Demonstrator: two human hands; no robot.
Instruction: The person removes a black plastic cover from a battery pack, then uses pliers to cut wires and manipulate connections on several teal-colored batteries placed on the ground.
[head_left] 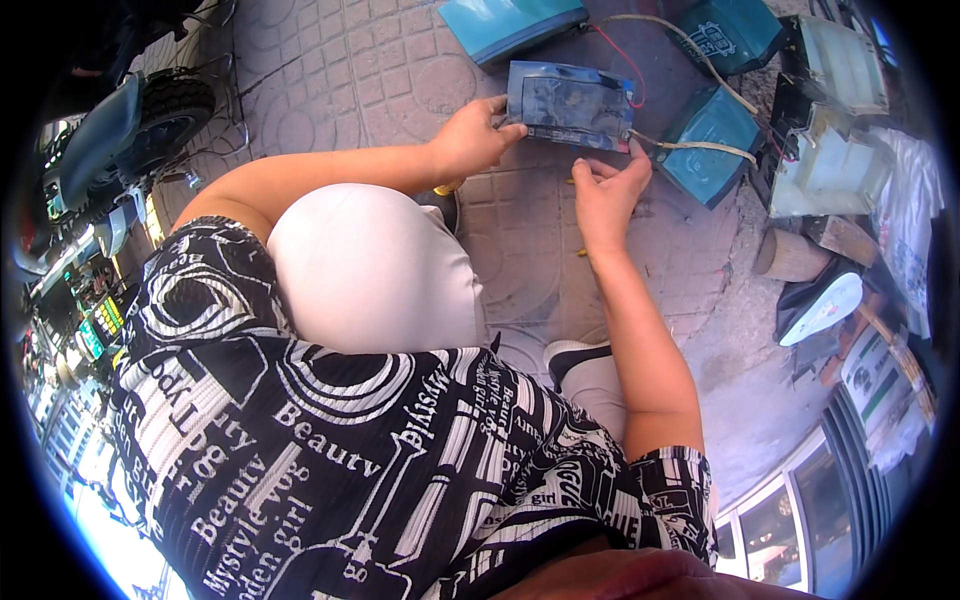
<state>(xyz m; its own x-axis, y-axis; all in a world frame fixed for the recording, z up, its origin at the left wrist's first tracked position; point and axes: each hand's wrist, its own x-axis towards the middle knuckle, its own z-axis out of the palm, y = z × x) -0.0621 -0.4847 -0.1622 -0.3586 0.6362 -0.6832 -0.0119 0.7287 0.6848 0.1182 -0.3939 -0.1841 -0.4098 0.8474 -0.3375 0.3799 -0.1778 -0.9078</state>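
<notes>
A dusty dark-blue box-shaped battery (570, 104) lies in front of me, its worn broad face up. My left hand (472, 136) is closed on its left end, thumb at the near corner and fingers along the edge. Below its near right corner is my right hand (612, 195), fingers apart, one fingertip reaching the corner beside a small red spot. A thin red wire (632, 62) runs to the battery's right end. A pale cable (705, 147) leads right from that end, across a teal battery (708, 145). Whether the held battery is lifted off the ground cannot be told.
More teal batteries stand at the far side (515, 22) and far right (728, 35). Whitish containers (835, 175), a wooden block (790, 255) and plastic bags (905, 215) crowd the right. A motorbike wheel (170, 118) is at left. Patterned paving (370, 60) lies underneath.
</notes>
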